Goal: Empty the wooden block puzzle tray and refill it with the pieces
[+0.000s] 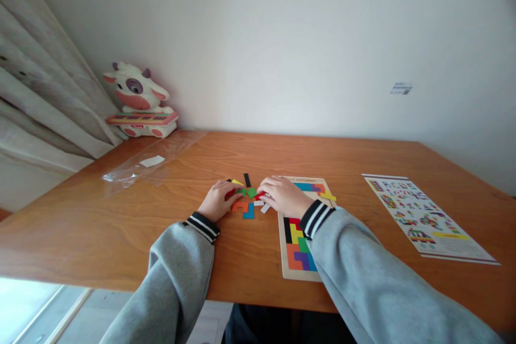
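Several loose coloured puzzle pieces [246,200] lie in a small heap on the wooden table [121,226]. My left hand [220,200] rests at the heap's left side, fingers curled over a red piece [230,192]. My right hand [282,195] lies at the heap's right side, fingers bent onto another small red piece [260,194]. A green piece [251,192], an orange piece [239,206] and a blue piece [249,211] sit between the hands. Under my right forearm lies a wooden puzzle board [287,266], partly filled with coloured pieces.
A printed pattern sheet [427,217] lies at the right. A clear plastic bag [141,169] with a white card lies at the back left. A toy cow with a keyboard [137,99] stands in the far left corner by a curtain [44,86].
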A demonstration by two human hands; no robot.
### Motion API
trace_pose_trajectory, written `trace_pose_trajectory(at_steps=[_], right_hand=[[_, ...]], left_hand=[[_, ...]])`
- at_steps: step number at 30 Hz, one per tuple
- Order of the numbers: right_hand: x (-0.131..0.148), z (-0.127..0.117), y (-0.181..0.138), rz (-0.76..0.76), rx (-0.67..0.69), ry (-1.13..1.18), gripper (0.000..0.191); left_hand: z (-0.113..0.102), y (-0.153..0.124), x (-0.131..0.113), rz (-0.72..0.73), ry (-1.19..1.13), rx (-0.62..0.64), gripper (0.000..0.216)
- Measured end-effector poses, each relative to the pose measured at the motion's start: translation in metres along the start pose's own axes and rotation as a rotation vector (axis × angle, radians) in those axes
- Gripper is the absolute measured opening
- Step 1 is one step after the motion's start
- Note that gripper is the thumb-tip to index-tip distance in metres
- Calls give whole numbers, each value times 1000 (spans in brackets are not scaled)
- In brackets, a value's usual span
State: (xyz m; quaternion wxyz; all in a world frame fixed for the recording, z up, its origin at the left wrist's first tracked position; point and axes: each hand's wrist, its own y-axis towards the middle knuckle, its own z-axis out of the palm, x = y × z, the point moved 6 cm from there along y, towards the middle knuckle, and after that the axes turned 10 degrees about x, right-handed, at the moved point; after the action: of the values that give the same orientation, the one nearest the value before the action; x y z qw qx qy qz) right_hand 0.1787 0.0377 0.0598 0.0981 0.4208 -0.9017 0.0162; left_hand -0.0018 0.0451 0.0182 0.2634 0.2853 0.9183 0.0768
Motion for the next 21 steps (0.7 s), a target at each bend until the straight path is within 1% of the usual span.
trace_pose_trajectory(at_steps=[3, 5, 9, 14, 16, 18, 21], right_hand=[[-1, 6, 33, 10, 160, 8, 20], [-7, 8, 47, 17, 216, 27, 22], [-23, 12, 63, 51, 307, 82, 27], [-31, 19, 76, 108, 418, 195, 22], [-29, 18, 79, 122, 418, 229, 22], [-25, 12, 76, 127, 376, 250, 21], [-24, -3, 52, 113, 272, 312, 21]], left_hand=[[0, 0, 6, 0, -5, -5, 28], [1, 0, 8, -6, 5, 8, 29], [3, 0, 9, -16, 10, 23, 31], [4, 0, 11, -69, 11, 48, 29], [4, 0, 9, -58, 13, 56, 27], [4, 0, 7, -29, 23, 67, 25], [3, -1, 5, 2, 50, 61, 27]])
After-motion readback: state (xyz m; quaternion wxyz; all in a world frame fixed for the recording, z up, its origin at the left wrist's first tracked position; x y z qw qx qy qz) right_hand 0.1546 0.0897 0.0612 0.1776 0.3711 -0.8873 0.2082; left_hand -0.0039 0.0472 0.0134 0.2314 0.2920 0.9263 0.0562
